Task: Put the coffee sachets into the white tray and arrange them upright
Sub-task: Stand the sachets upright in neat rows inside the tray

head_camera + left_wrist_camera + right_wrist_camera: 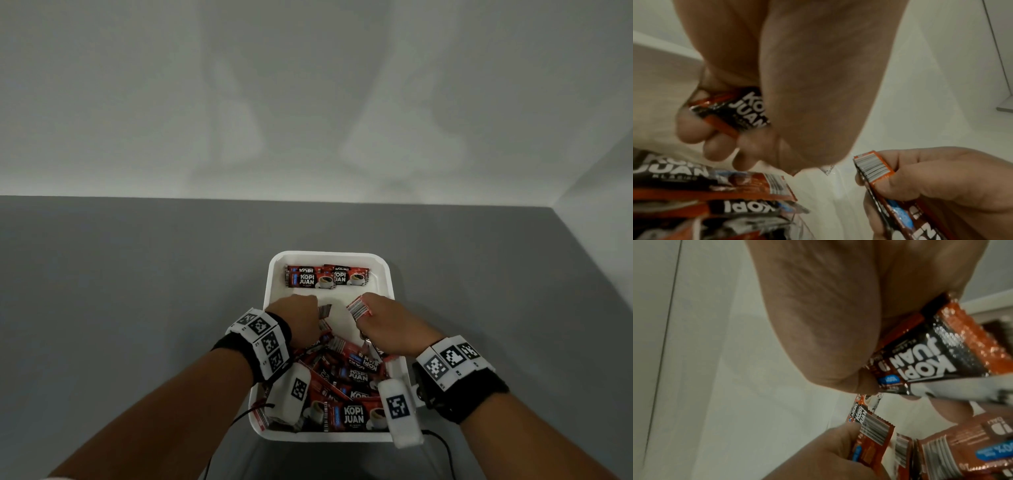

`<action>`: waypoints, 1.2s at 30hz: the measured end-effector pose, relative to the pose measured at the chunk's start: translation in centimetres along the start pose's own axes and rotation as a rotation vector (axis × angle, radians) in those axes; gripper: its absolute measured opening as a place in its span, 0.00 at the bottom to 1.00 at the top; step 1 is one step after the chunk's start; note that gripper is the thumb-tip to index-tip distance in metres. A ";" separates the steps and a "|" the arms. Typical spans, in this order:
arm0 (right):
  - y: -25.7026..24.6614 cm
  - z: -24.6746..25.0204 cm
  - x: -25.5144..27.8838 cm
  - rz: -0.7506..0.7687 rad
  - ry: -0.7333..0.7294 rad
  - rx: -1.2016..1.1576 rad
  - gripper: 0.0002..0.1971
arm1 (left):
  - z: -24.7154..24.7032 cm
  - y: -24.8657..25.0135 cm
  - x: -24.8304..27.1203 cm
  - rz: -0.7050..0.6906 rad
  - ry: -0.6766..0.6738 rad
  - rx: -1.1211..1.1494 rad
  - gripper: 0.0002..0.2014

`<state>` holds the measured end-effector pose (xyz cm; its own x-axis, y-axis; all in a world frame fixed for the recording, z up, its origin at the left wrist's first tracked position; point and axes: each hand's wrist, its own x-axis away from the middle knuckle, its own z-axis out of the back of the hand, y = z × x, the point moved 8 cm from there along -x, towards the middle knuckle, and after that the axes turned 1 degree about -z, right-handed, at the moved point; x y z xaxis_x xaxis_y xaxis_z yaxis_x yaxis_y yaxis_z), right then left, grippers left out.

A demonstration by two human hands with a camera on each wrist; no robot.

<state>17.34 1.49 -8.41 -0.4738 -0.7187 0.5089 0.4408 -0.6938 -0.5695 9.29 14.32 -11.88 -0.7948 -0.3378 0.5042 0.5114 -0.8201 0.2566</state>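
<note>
A white tray lies on the grey table, long side running away from me. Several red-and-black coffee sachets lie in a loose heap in its near half. Two sachets stand upright against the far wall. My left hand hovers over the tray's middle and grips a sachet in its curled fingers. My right hand is beside it and pinches another sachet with the barcode end sticking up; the same sachet shows in the right wrist view.
The tray's white floor shows bare between the standing sachets and the heap. Grey table lies all around the tray. A white wall rises behind the table and another at the right. Cables trail from my wrists near the tray's front edge.
</note>
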 end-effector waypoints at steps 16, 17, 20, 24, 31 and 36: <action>0.7 -0.7 0.2 -0.001 0.038 -0.102 0.05 | -0.7 0.0 -0.3 -0.046 0.021 -0.089 0.12; 0.7 -0.7 0.2 -0.006 0.043 -0.108 0.05 | -0.7 -0.1 -0.3 -0.048 0.018 -0.070 0.10; 0.6 -0.5 0.1 -0.018 0.077 -0.103 0.08 | -0.6 -0.4 -0.3 -0.058 0.016 -0.007 0.10; 0.7 -0.2 0.3 -0.026 0.119 -0.151 0.11 | 0.2 -0.3 0.1 -0.072 0.051 0.031 0.09; 0.3 0.5 0.7 0.076 0.194 -0.584 0.10 | 2.7 -0.4 1.2 -0.062 0.095 0.423 0.07; -2.2 0.9 1.0 0.200 0.154 -0.960 0.14 | 3.5 1.5 3.5 -0.060 0.084 1.405 0.16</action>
<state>16.55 2.24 -6.03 -0.5821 -0.7575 0.2956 -0.2488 -0.1801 -0.9517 8.45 13.54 -6.86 -0.8183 -0.3862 0.4258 0.3317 0.2877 0.8984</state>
